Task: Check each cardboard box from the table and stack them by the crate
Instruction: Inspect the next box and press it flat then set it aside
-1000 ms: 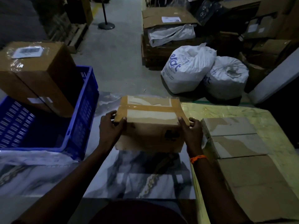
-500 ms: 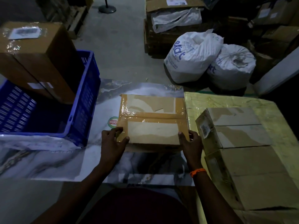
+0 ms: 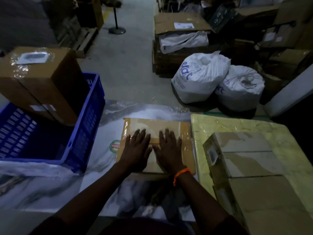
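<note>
The flat taped cardboard box (image 3: 170, 124) is lying at the middle of the marble-patterned bench (image 3: 50, 189), its top sealed with glossy brown tape. Both hands are pressing flat on its lid: the left hand (image 3: 135, 150) and the right hand (image 3: 169, 150) are sitting side by side, thumbs nearly meeting. Each grip is standing wide, fingers straight and spread, holding nothing. An orange wristband (image 3: 181, 173) is circling the right wrist.

A round sticker (image 3: 115, 146) is showing on the bench at the box's 9 o'clock edge. Further toward 9 o'clock, a blue plastic crate (image 3: 88, 133) is sitting on the bench, with a large brown carton (image 3: 42, 82) leaning tilted inside it, a label under clear film on top.

At 3 o'clock, a yellow-green wrapped surface (image 3: 237, 124) is touching the box's side and carrying a taped carton (image 3: 250, 158); a bigger carton (image 3: 271, 200) is lying just beside it at 5 o'clock.

Toward 1 o'clock, two white sacks (image 3: 199, 77) (image 3: 240, 87) are resting against each other on the concrete floor (image 3: 132, 65).
</note>
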### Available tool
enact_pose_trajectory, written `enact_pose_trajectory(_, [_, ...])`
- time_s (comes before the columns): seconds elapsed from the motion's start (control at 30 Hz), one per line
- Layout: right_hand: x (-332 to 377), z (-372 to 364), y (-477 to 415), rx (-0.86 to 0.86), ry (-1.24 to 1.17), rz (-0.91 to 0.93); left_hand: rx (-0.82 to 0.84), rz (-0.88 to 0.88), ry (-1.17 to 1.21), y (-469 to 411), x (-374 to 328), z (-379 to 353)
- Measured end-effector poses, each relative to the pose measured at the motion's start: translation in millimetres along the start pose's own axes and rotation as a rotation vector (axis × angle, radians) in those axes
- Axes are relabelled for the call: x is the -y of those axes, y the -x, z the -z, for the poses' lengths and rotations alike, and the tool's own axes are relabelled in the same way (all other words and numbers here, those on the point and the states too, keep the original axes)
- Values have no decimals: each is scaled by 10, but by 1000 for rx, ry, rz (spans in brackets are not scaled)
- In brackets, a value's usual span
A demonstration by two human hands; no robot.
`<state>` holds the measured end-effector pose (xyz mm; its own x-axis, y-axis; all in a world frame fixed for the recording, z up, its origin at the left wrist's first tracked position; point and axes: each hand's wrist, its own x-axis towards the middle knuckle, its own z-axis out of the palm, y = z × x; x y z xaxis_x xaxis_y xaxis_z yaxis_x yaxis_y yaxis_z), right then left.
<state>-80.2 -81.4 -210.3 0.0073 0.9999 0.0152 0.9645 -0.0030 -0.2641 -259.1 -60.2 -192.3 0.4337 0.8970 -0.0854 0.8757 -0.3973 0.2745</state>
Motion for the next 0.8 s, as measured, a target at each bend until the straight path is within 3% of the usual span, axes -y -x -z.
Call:
enact_pose_trajectory(0.47, [-159, -93, -73, 31, 12, 75, 18, -8, -52, -130, -21, -40])
enact_pose_trajectory(0.8, [-285, -68, 819, -4, 62, 145, -130, -99, -67, 520, 128, -289])
